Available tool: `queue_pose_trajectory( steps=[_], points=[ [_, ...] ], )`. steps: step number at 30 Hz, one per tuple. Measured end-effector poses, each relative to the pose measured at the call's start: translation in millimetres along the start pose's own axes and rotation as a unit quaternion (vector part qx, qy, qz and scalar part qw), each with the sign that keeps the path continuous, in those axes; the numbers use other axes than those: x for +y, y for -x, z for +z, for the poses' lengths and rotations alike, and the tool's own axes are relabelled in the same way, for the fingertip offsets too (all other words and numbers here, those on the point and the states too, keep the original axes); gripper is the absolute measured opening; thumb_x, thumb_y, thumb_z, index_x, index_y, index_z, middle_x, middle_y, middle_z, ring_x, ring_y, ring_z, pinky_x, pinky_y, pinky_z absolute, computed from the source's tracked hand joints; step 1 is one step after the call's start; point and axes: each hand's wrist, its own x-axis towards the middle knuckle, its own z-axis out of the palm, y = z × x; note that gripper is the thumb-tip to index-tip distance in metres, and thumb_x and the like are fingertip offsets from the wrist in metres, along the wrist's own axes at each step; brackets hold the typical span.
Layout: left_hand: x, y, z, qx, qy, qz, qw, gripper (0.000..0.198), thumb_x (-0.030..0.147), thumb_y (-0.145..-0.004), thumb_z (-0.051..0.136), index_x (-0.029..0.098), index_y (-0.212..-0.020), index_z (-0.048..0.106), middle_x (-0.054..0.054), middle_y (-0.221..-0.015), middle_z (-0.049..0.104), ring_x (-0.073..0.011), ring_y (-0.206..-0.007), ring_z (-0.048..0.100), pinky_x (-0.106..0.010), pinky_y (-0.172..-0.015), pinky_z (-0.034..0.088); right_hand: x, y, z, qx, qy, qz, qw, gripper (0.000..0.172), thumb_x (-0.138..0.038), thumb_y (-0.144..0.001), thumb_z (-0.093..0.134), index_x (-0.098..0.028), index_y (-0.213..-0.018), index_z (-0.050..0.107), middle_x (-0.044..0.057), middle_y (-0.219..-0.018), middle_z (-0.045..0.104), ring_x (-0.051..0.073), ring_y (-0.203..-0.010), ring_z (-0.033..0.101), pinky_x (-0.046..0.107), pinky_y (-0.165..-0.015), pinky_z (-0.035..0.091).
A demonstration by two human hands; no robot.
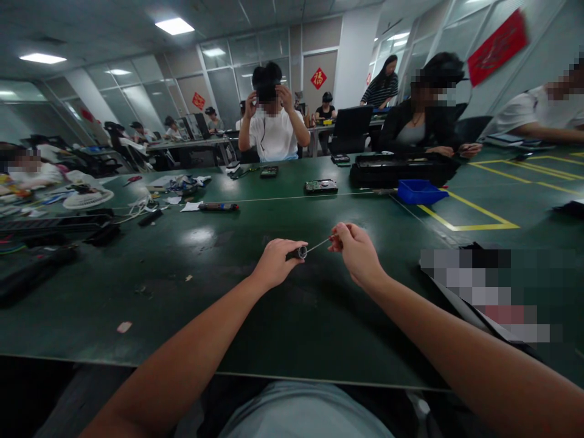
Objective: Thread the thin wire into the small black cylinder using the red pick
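Observation:
A short dark cylinder with a pale, ring-like end (302, 252) is in my left hand (272, 263), whose fingers and thumb close round it just above the green table (310, 340). My right hand (356, 249), fingers bent into a pinch, holds a thin metal rod (318, 246). The rod slants down to the left, its tip at the ringed end of the cylinder. Whether the tip is inside or only touching, I cannot tell. Most of what my right fingers grip is hidden, so the kind of tool is unclear.
A dark pen-shaped tool (219, 207) lies beyond my hands, left of a hard drive (320, 185). At the right stand a blue bin (420, 191) and a long black case (401, 169). Cables and parts clutter the far left. Several people sit around.

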Motion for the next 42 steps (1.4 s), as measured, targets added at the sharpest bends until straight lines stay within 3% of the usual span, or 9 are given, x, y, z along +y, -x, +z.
queue_pose_trajectory(
  steps=[7, 12, 23, 31, 42],
  points=[
    [7.2, 0.8, -3.5, 0.001, 0.014, -0.034, 0.999, 0.040, 0.024, -0.086, 0.071, 0.026, -0.125, 0.065, -0.004, -0.115, 0.071, -0.0236, -0.107, 0.060, -0.043, -0.102, 0.042, -8.9, 10.1, 0.3, -0.012, 0.118, -0.077, 0.990, 0.026, -0.042, -0.096, 0.045, -0.022, -0.085, 0.057, 0.001, -0.069, 0.061, 0.016, -0.063, 0.057, 0.032, -0.061, 0.045],
    [6.9, 0.9, -3.4, 0.005, 0.017, -0.039, 0.999, 0.039, 0.023, -0.085, 0.071, 0.026, -0.124, 0.066, -0.005, -0.118, 0.070, -0.0241, -0.109, 0.060, -0.043, -0.102, 0.043, -11.5, 14.1, 1.6, -0.023, 0.142, -0.115, 0.983, 0.025, -0.043, -0.097, 0.046, -0.022, -0.088, 0.057, 0.001, -0.072, 0.063, 0.017, -0.067, 0.060, 0.032, -0.065, 0.045],
    [6.7, 0.9, -3.9, 0.017, 0.013, -0.043, 0.999, 0.039, 0.021, -0.083, 0.073, 0.026, -0.121, 0.067, -0.004, -0.118, 0.070, -0.0238, -0.110, 0.060, -0.042, -0.100, 0.044, -9.9, 16.5, 1.6, -0.045, 0.158, -0.111, 0.980, 0.024, -0.042, -0.097, 0.046, -0.023, -0.090, 0.057, 0.002, -0.076, 0.066, 0.019, -0.071, 0.062, 0.034, -0.069, 0.046],
    [5.7, 1.8, -3.1, 0.022, 0.012, -0.028, 0.999, 0.041, 0.020, -0.083, 0.074, 0.026, -0.122, 0.067, -0.003, -0.119, 0.070, -0.0227, -0.110, 0.060, -0.041, -0.099, 0.044, -10.4, 14.0, 3.0, -0.052, 0.126, -0.069, 0.988, 0.026, -0.044, -0.096, 0.046, -0.022, -0.088, 0.057, 0.002, -0.075, 0.065, 0.019, -0.069, 0.061, 0.034, -0.067, 0.047],
    [3.9, 1.2, -2.2, 0.020, 0.016, -0.041, 0.999, 0.040, 0.019, -0.081, 0.075, 0.024, -0.120, 0.069, -0.003, -0.117, 0.071, -0.0220, -0.106, 0.061, -0.039, -0.097, 0.044, -12.9, 14.7, -1.0, 0.009, 0.154, -0.138, 0.978, 0.023, -0.039, -0.097, 0.044, -0.022, -0.091, 0.057, 0.003, -0.077, 0.066, 0.018, -0.071, 0.062, 0.034, -0.069, 0.046]
  ],
)
